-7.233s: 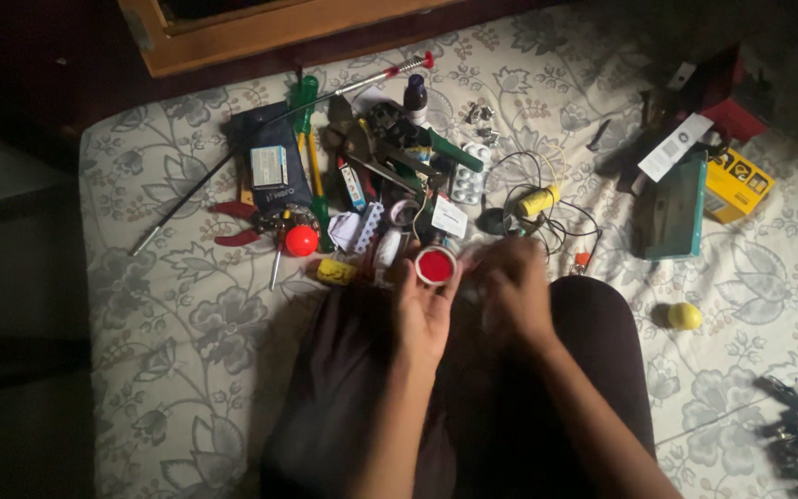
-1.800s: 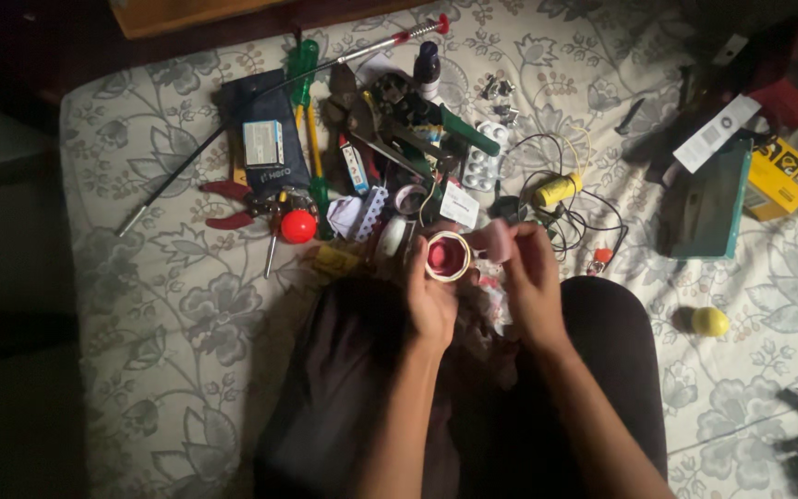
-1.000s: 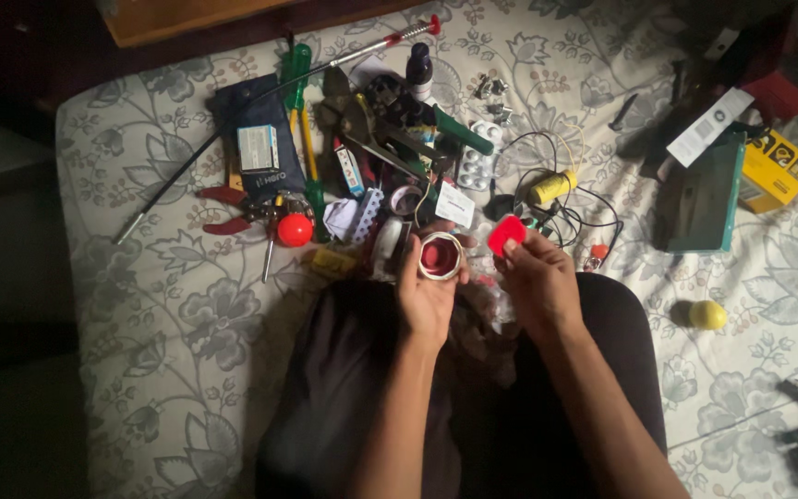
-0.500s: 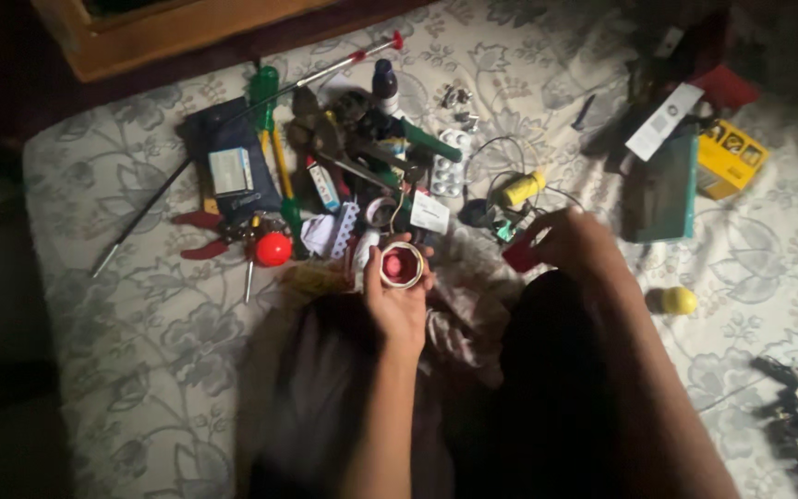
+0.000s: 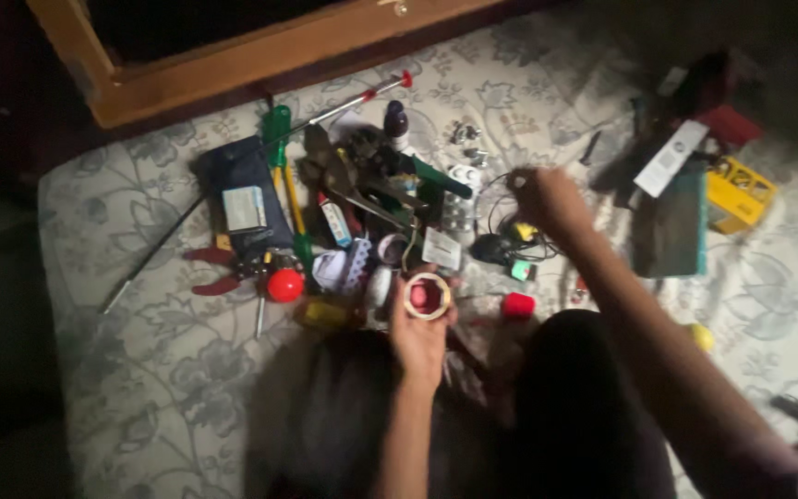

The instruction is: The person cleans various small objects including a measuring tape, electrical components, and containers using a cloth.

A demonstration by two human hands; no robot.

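left hand (image 5: 417, 328) grips the white ring with a red centre (image 5: 427, 297), above the lap. right hand (image 5: 547, 196) is closed over the tangled wires (image 5: 510, 242); its grasp is too blurred to tell.

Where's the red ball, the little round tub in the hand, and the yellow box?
Red ball (image 5: 284, 286), head view, middle of the ball.
Round tub (image 5: 427, 297), head view, its red inside, held by the left hand (image 5: 417, 334).
Yellow box (image 5: 737, 192), head view, its top face.

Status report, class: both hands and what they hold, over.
Left hand grips white tape roll. Right hand reaches over tangled black wires, grip unclear. Small red cap lies loose beside knee.
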